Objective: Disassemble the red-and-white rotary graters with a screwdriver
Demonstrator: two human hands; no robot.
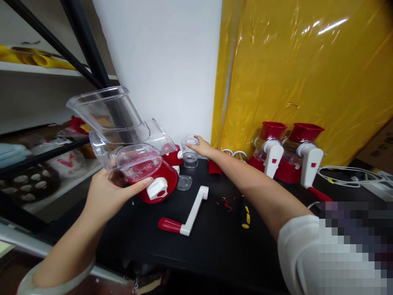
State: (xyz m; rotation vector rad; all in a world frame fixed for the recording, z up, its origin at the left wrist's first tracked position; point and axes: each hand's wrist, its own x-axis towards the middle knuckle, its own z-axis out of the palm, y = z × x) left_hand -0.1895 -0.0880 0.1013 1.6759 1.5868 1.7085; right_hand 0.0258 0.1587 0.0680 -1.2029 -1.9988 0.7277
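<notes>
My left hand (107, 198) grips a rotary grater body, thumb near the white knob on its red base (171, 174). The grater's clear hopper (119, 114) leans up and to the left, and the whole body is tilted. Stretched far forward, my right hand (202, 146) has its fingers on a clear plastic cup-like part (188, 141) by the white wall. Close in front of me lies a detached crank handle (192, 215), white with a red grip. A flat clear piece (184, 182) rests beside the red base.
Two assembled red graters (299, 151) stand at the right. Metal drums (240, 155) sit behind my right forearm. A yellow-and-black screwdriver (245, 217) and small red bits with screws (227, 204) lie on the black table (215, 246). Shelving (55, 70) rises at the left.
</notes>
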